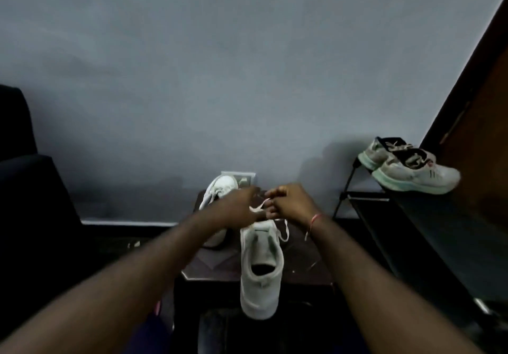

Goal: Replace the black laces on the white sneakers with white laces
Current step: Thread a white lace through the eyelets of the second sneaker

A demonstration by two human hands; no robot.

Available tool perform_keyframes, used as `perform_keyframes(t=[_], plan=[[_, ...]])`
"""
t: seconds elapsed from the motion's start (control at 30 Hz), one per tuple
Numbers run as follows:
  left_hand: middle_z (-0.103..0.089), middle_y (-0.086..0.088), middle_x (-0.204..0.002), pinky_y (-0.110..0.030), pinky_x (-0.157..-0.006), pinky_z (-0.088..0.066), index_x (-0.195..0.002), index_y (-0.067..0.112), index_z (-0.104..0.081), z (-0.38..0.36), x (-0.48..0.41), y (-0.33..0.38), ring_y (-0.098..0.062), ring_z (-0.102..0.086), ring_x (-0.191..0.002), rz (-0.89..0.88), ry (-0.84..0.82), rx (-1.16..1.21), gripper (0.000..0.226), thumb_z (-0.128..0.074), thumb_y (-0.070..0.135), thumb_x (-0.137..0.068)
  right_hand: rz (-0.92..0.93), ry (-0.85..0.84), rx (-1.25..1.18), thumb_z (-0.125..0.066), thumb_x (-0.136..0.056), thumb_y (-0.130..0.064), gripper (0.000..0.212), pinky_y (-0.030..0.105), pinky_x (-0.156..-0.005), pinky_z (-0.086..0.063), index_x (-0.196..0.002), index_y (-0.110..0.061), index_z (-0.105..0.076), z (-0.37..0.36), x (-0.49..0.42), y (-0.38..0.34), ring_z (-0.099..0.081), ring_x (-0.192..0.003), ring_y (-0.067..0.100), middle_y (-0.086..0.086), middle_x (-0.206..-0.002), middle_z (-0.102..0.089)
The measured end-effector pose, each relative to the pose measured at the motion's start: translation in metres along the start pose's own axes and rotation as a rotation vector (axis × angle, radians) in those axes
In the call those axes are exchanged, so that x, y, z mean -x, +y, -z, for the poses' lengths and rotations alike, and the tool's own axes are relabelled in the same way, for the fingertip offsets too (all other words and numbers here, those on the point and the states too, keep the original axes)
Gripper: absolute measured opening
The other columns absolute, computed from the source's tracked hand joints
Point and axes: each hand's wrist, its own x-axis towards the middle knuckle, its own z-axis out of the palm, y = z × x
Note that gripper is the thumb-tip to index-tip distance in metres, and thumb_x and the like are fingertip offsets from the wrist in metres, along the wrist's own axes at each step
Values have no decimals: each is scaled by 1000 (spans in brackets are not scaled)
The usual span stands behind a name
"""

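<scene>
A white sneaker (pixel 261 274) stands on a small dark table (pixel 299 260), its heel toward me and its toe hidden under my hands. My left hand (pixel 236 206) and my right hand (pixel 291 202) meet over its front, each pinching a part of a white lace (pixel 258 207). A loop of that lace (pixel 284 231) hangs down the shoe's right side. The second white sneaker (pixel 220 189) lies behind on the left, partly covered by my left hand. No black lace is visible.
A dark shoe rack (pixel 412 216) stands to the right with a worn pair of white and mint trainers (pixel 406 168) on top. A brown door (pixel 483 123) rises at the far right. Dark furniture (pixel 24 175) fills the left. A grey wall is behind.
</scene>
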Motion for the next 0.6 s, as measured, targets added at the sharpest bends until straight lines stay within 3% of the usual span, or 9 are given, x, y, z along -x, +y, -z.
perform_keyframes(t=[0.1, 0.2, 0.3, 0.47, 0.6], plan=[[-53, 10, -86, -19, -70, -35, -98, 22, -54, -56, 29, -7, -12, -55, -85, 94, 88, 231, 32, -74, 37, -79, -10, 48, -148, -42, -92, 16, 26, 20, -45, -52, -112, 4, -53, -19, 8, 38, -60, -44, 11, 18, -77, -58], [-55, -1, -92, -22, -74, -38, -93, 9, -63, -89, 43, -9, -21, -57, -89, 175, 331, 364, 21, -70, 13, -74, 36, 135, -359, -51, -91, 14, 23, 19, -52, -55, -109, -1, -55, -30, 16, 59, -63, -52, 13, 17, -75, -63], [-58, -3, -96, -21, -79, -44, -98, 7, -70, -102, 48, -7, -18, -60, -87, 272, 500, 529, 25, -69, 6, -73, 88, 222, -513, -56, -92, 8, 20, 19, -54, -54, -107, -4, -55, -34, 23, 66, -63, -55, 13, 16, -77, -66], [-59, 1, -93, -27, -82, -50, -97, 9, -73, -116, 59, -4, -15, -60, -84, 196, 612, 541, 27, -67, 12, -71, 112, 267, -424, -60, -90, 4, 19, 18, -54, -48, -104, -9, -60, -34, 31, 73, -54, -52, 7, 9, -80, -71], [-60, 1, -97, -37, -84, -52, -99, 12, -72, -121, 64, -5, -18, -61, -89, 174, 647, 525, 36, -58, 25, -68, 167, 238, -320, -59, -89, 9, 24, 20, -60, -52, -111, -1, -59, -33, 34, 65, -59, -56, 7, 9, -83, -66]])
